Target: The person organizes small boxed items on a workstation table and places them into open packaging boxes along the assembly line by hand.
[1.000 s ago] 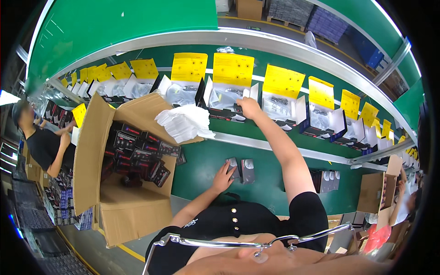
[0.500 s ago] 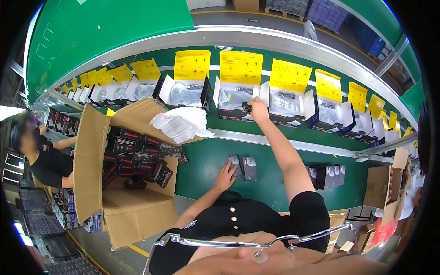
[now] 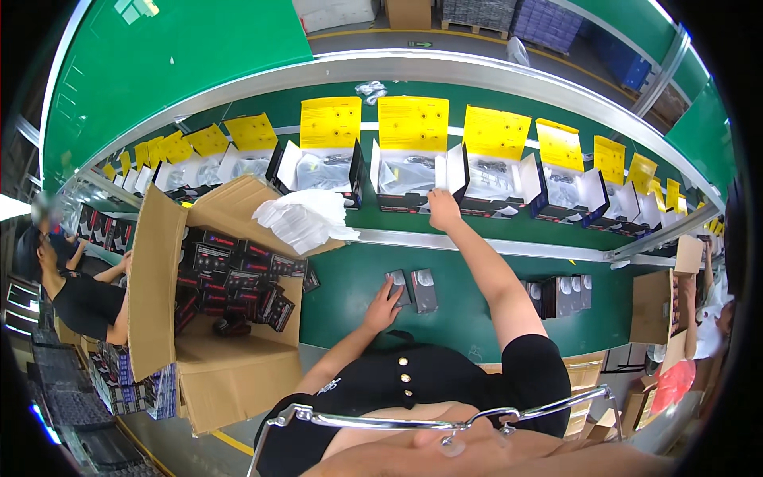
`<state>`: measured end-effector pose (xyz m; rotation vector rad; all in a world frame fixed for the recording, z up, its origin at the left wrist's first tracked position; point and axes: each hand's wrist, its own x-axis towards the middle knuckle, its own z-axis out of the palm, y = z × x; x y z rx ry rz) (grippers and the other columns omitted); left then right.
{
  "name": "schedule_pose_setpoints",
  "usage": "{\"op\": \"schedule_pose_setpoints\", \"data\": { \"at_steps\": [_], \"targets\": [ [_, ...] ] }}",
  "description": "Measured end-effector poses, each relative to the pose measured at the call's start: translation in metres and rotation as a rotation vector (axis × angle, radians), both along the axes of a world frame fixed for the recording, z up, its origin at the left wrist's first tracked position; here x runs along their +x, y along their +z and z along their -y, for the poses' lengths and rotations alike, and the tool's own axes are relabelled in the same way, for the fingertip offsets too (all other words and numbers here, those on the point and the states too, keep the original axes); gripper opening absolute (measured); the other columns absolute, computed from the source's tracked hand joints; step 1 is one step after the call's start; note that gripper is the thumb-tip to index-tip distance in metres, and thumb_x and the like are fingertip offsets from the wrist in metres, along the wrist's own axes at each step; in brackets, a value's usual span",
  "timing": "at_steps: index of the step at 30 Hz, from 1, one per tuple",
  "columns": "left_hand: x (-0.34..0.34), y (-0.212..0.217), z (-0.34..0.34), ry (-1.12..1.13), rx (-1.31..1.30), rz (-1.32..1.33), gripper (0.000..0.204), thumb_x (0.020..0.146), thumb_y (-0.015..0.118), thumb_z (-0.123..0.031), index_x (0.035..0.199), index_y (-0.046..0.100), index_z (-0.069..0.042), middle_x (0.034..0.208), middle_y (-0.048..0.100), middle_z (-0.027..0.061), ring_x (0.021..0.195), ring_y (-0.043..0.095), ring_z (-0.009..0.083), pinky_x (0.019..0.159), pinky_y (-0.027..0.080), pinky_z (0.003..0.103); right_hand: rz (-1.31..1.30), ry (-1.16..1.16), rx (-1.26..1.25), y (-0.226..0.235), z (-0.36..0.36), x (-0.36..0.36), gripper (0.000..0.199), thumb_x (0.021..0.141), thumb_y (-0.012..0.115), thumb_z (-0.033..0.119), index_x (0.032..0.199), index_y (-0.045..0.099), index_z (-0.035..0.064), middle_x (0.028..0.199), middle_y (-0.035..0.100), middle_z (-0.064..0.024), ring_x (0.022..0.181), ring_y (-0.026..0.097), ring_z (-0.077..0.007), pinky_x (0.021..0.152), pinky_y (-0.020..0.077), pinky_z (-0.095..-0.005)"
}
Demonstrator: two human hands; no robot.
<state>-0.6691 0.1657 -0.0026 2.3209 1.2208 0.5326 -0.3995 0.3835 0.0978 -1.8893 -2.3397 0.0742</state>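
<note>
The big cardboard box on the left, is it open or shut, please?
Open: the cardboard box has its flaps spread, with small dark boxes showing inside.

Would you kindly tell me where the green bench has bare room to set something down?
Bare green lies between the cardboard carton and the left hand, and between the two small packs and the dark stack. The belt's open boxes sit crowded.
</note>
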Motion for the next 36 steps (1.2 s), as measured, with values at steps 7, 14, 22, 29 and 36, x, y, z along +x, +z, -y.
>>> {"op": "schedule_pose_setpoints", "data": {
  "at_steps": [7,14,22,29,36],
  "targets": [
    [-0.069,0.03,-0.035,0.198,-0.11,0.277,0.033,0.097,0.056,-0.017,0.126,0.057,0.0,0.12,0.063,0.022,0.108,0.065,0.0333,0.09,0.053,0.04,-0.543,0.577,-0.01,0.051,0.072,-0.087,0.076,0.064,0.084,0.026,0.13,0.052,0.0049,0.126,0.055,-0.0175,0.114,0.055,-0.0368,0.099,0.045,-0.0452],
    [-0.032,0.046,-0.04,0.365,-0.622,1.056,0.047,0.103,0.049,-0.02,0.145,0.034,-0.003,0.126,0.059,0.0188,0.087,0.071,0.028,0.075,0.059,0.033,-0.481,0.739,-0.166,0.03,0.114,-0.096,0.049,0.077,0.068,0.007,0.124,0.056,0.0103,0.112,0.057,-0.0129,0.103,0.059,-0.0356,0.089,0.0507,-0.0444],
    [-0.059,0.033,-0.013,0.441,-0.61,1.111,0.045,0.099,0.058,-0.016,0.14,0.045,-0.003,0.108,0.067,0.0131,0.087,0.069,0.0206,0.079,0.056,0.031,-0.802,0.263,0.366,0.109,-0.039,-0.167,0.032,0.077,0.07,0.007,0.107,0.06,0.0095,0.105,0.061,-0.0147,0.092,0.063,-0.0402,0.077,0.054,-0.0457],
    [-0.05,0.019,0.04,0.46,-0.73,1.027,0.032,0.099,0.057,-0.012,0.129,0.057,-0.002,0.102,0.068,0.0112,0.089,0.067,0.0165,0.082,0.054,0.029,-0.147,0.308,-0.035,0.058,-0.107,-0.172,0.041,0.07,0.073,0.01,0.109,0.06,0.0144,0.099,0.069,-0.0118,0.102,0.064,-0.0333,0.108,0.034,-0.0548],
    [-0.072,-0.016,0.054,0.54,-0.756,1.053,0.027,0.098,0.058,-0.009,0.123,0.061,0.0,0.1,0.068,0.01,0.087,0.066,0.0154,0.081,0.054,0.028,0.365,0.255,-0.168,0.051,-0.099,-0.167,0.026,0.072,0.075,0.015,0.099,0.076,0.0168,0.103,0.072,-0.0064,0.11,0.063,-0.0279,0.114,0.0108,-0.0683]
  ]
}}
